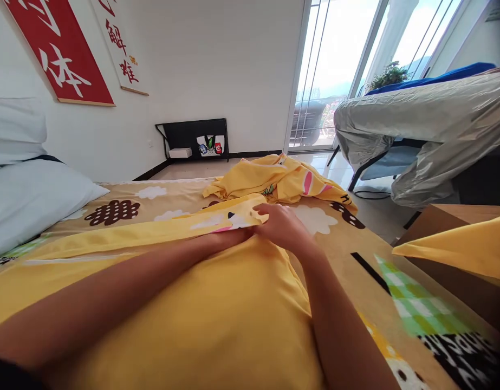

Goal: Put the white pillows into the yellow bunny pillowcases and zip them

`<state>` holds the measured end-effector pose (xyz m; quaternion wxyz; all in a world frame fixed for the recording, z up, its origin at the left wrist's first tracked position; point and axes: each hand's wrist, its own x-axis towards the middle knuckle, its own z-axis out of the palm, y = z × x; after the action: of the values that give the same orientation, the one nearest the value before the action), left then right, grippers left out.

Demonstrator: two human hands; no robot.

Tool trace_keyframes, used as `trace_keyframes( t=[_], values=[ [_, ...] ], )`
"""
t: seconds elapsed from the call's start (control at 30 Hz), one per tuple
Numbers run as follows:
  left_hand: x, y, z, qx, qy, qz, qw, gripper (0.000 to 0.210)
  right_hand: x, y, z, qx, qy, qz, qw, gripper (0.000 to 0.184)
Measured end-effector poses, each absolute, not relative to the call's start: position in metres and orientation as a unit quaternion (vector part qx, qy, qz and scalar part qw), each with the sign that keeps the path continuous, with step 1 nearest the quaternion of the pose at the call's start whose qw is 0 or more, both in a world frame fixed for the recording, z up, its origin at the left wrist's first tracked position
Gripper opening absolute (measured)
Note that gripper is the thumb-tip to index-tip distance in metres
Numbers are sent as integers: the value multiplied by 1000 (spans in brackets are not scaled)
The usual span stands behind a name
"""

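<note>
Both hands, left (pixel 229 234) and right (pixel 283 226), fingers pinching the yellow cover's (pixel 217 303) folded edge.

Both bare forearms reach forward, hands meeting in the middle.
The right hand (pixel 284 227) lies palm down, fingers curled; the left hand (pixel 229 235) is mostly hidden, its grip unclear.

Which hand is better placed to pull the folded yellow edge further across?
Probably the right hand: it lies on top of the yellow cover, fingers at the folded edge. The left hand is mostly hidden under that fold.
</note>
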<state>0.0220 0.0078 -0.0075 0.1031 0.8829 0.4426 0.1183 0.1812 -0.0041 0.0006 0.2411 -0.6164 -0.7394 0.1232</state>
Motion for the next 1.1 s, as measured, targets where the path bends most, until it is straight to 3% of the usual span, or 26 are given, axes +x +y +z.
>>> trace_keyframes(
  t=[0.1,0.17,0.3,0.37,0.53,0.6,0.7,0.8,0.93,1.1],
  values=[
    [-16,-37,7,900,401,56,163,47,205,9,-8,-456,-810,290,227,55],
    [-37,-64,10,901,406,55,141,47,222,20,-20,-383,-802,397,228,55],
    [-48,-94,-4,905,410,116,20,41,240,43,-53,-509,-629,409,421,54],
    [-45,-96,-13,907,401,129,-17,37,236,53,-64,-579,-551,401,447,56],
    [-48,-91,-23,913,306,243,-120,25,201,77,-65,-584,-641,378,326,57],
    [-56,-88,-23,900,251,319,-156,21,191,83,-64,-585,-661,342,321,50],
    [-67,-78,-20,866,289,376,-156,35,192,83,-73,-581,-669,333,321,49],
    [-73,-62,-17,844,399,336,-122,51,203,79,-86,-578,-676,341,304,49],
    [-75,-45,-15,839,469,269,-66,22,217,79,-94,-574,-692,336,281,39],
    [-73,-44,-18,841,457,285,-54,18,243,77,-93,-582,-697,350,230,32]
  ],
)
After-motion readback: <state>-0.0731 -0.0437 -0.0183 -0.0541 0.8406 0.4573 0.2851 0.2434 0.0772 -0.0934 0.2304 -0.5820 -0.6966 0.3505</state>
